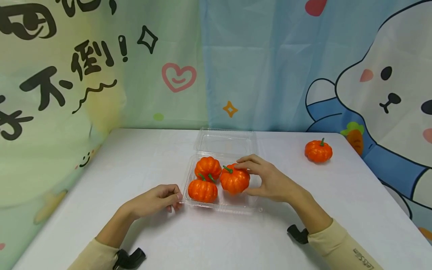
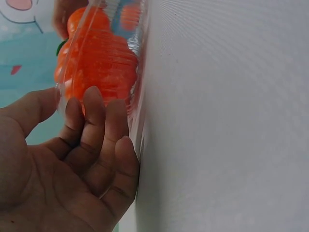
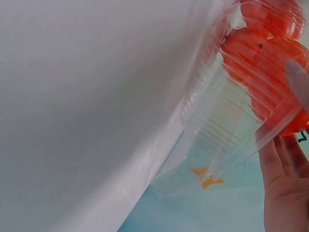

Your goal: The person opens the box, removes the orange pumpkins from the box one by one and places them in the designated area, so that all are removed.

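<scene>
A clear plastic clamshell box (image 1: 236,205) lies with its lid open and folded back. Inside its left half are two small orange toy pumpkins, one at the back (image 1: 206,167) and one in front (image 1: 202,191), both with green stems. My right hand (image 1: 270,180) grips a third pumpkin (image 1: 234,182) between thumb and fingers, over the middle of the box and beside the other two. At the box's front left corner, my left hand (image 1: 156,200) holds the rim, thumb at the edge and curled fingers (image 2: 94,116) against the outer wall.
A fourth pumpkin (image 1: 318,150) stands near the table's back right corner. The raised lid (image 1: 226,141) lies behind the box, close to the back edge of the white table (image 1: 141,161). A printed curtain (image 1: 256,67) hangs directly behind.
</scene>
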`<action>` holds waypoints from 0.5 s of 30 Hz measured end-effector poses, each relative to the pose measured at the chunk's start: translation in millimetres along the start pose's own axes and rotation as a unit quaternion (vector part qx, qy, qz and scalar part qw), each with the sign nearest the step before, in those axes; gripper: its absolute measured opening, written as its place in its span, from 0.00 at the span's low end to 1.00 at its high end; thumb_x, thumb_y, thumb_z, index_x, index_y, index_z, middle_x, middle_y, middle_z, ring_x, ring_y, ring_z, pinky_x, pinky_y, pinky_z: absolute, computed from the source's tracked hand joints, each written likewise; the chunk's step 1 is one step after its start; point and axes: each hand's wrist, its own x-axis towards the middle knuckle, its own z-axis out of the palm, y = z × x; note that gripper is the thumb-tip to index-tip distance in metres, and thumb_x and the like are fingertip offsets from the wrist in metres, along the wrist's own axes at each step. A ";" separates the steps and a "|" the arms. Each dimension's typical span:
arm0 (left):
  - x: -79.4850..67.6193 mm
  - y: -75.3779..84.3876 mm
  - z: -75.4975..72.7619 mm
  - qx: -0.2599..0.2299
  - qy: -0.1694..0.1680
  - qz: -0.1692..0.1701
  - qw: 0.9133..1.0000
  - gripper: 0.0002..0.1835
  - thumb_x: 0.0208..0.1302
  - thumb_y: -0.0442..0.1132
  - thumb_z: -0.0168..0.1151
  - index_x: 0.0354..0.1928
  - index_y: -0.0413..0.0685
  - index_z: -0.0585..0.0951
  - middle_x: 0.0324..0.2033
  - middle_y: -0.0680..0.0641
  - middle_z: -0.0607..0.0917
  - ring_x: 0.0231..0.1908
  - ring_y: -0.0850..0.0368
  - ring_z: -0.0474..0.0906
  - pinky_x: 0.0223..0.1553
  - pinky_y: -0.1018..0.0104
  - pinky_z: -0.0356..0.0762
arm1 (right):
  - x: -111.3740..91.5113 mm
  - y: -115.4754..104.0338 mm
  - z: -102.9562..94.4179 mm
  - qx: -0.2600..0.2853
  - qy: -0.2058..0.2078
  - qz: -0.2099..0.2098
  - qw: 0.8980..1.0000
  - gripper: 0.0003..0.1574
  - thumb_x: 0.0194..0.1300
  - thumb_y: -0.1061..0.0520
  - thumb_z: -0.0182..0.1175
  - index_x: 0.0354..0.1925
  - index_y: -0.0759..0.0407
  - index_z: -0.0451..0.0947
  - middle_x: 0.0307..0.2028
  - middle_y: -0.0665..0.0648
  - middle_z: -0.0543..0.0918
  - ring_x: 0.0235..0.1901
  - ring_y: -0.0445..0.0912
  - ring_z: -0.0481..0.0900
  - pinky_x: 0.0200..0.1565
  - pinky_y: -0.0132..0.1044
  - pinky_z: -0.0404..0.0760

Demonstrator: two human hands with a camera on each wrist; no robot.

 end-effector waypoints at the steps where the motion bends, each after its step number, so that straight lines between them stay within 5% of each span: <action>1: -0.1 -0.2 0.1 -0.002 0.000 0.000 1.000 0.12 0.80 0.41 0.53 0.42 0.37 0.78 0.36 0.41 0.84 0.39 0.50 0.80 0.42 0.67 0.80 | -0.3 0.1 -0.9 -0.004 0.003 0.000 1.000 0.40 0.54 0.61 0.79 0.64 0.53 0.77 0.66 0.54 0.74 0.62 0.51 0.77 0.56 0.47 0.84; 15: 0.7 -1.8 -0.4 -0.001 0.000 0.005 1.000 0.12 0.79 0.41 0.53 0.41 0.38 0.78 0.36 0.41 0.84 0.39 0.49 0.80 0.42 0.66 0.81 | -8.2 5.1 -20.8 -0.006 0.029 0.002 1.000 0.43 0.51 0.63 0.81 0.64 0.55 0.75 0.66 0.54 0.76 0.65 0.52 0.75 0.56 0.45 0.83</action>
